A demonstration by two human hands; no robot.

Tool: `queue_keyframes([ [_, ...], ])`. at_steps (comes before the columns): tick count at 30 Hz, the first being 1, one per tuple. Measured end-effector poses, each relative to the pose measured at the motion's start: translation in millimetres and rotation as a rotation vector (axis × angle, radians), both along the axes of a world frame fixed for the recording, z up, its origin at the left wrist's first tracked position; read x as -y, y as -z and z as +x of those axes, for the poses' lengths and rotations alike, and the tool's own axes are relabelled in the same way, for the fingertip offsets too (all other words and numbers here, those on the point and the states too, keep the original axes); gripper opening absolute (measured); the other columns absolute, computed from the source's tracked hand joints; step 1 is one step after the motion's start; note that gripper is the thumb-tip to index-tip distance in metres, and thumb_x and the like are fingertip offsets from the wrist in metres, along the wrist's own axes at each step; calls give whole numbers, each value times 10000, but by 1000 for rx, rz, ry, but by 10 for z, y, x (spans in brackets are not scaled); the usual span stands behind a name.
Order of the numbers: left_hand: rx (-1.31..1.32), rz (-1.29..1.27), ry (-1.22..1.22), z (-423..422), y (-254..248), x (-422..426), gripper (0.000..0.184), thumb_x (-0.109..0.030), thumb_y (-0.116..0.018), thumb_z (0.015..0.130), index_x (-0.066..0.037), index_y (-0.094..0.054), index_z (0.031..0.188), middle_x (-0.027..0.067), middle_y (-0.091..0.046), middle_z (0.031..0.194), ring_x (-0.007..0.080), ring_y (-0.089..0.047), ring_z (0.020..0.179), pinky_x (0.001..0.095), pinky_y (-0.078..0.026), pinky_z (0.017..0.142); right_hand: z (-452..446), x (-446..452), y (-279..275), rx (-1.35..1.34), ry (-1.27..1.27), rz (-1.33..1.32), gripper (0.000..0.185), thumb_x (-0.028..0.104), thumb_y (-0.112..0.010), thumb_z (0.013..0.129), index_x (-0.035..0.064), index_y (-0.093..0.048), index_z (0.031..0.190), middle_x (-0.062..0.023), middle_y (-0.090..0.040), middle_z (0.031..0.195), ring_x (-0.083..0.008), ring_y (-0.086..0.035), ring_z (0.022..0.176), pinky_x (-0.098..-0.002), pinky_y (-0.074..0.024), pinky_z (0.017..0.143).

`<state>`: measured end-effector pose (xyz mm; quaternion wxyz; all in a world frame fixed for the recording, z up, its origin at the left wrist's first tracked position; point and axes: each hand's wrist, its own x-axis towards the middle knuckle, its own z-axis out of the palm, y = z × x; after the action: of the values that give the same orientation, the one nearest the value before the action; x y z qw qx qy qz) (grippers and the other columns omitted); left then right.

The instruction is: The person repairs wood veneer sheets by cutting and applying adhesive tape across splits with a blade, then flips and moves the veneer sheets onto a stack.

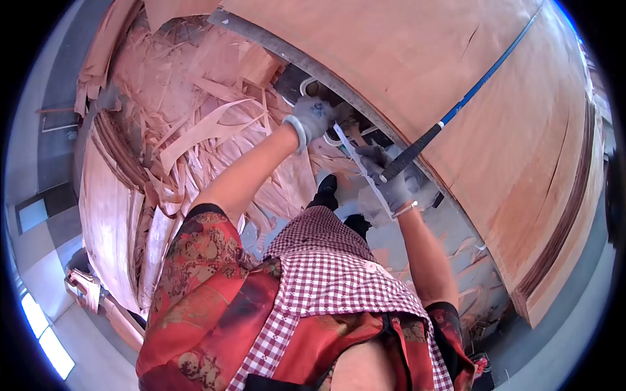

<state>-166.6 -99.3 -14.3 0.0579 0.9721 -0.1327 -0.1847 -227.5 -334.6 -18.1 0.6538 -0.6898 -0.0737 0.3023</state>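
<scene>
While the right hand (pixel 393 187) gripped a white strip (pixel 353 152) beside a blue stick (pixel 468 96), the left hand (pixel 309 117) — its grip could not be told — was near the wood sheet (pixel 398 58).

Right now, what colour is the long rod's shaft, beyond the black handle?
Blue. The shaft shows best in the head view.

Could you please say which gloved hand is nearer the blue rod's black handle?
The right hand: the black handle overlaps it in view, while the left hand sits apart.
</scene>
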Motion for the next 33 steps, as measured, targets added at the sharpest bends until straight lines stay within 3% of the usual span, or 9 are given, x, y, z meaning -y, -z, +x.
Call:
queue_keyframes([
  [7,617,-122,-9,491,577,-192,331,-257,-508,847,-130,-626,1129,112,-586,1205,307,-524,1131,408,-398,968,-34,-110,-197,23,62,26,220,37,-545,894,7,-593,1106,-4,-614,997,-85,-545,881,-233,-441,760],
  [11,303,-168,-149,448,598,-94,342,-227,-479,850,-119,-615,1146,109,-583,1212,299,-485,1184,396,-353,1016,48,-132,205,147,-59,-427,221,26,-565,850,15,-606,1066,-78,-657,984,-160,-602,909,-299,-477,803],
  [14,444,-123,-87,343,368,-233,306,-191,-506,814,-99,-629,1079,125,-629,1084,313,-593,991,408,-456,857,108,-132,165,219,-57,-304,234,122,-575,833,97,-643,1055,-134,-662,1013,-292,-622,926,-361,-481,799],
  [17,374,-97,-165,14,326,-711,231,-166,-529,781,-57,-635,954,158,-646,895,339,-624,812,446,-485,705,189,-188,10,234,-94,-371,228,16,-564,809,16,-625,1028,-96,-664,985,-207,-616,904,-320,-485,809],
  [19,451,-116,-277,-408,410,-1308,121,-106,-516,767,-67,-630,756,157,-631,777,348,-622,737,445,-483,637,194,-175,20,181,-137,-466,231,11,-558,809,14,-622,1031,-95,-665,984,-213,-618,907,-319,-485,811],
  [23,373,86,-673,-1860,451,-2746,203,-175,-489,828,-39,-637,860,210,-628,870,366,-606,842,465,-470,718,182,-183,153,202,-159,-442,241,12,-564,804,14,-619,1039,-99,-664,984,-216,-618,911,-318,-484,815],
  [25,-40,566,-578,-2795,144,-3241,242,-185,-482,836,-21,-641,917,218,-628,937,378,-600,899,458,-467,786,169,-156,293,195,-146,-441,242,21,-570,808,13,-618,1045,-99,-666,983,-215,-619,910,-315,-484,816],
  [28,-59,408,-1895,-4063,-143,-3623,319,-271,-556,839,-33,-655,1026,198,-620,1089,306,-606,1008,390,-487,842,179,-131,311,166,-117,-388,240,105,-575,822,50,-635,1048,-134,-666,967,-258,-628,881,-339,-486,787],
  [33,-337,564,-1790,-5477,-209,-3288,280,-215,-551,827,-33,-657,1012,176,-623,1005,264,-604,924,376,-487,784,199,-141,198,116,-175,-415,253,106,-579,852,43,-612,1095,-111,-668,960,-218,-615,862,-326,-483,770],
])
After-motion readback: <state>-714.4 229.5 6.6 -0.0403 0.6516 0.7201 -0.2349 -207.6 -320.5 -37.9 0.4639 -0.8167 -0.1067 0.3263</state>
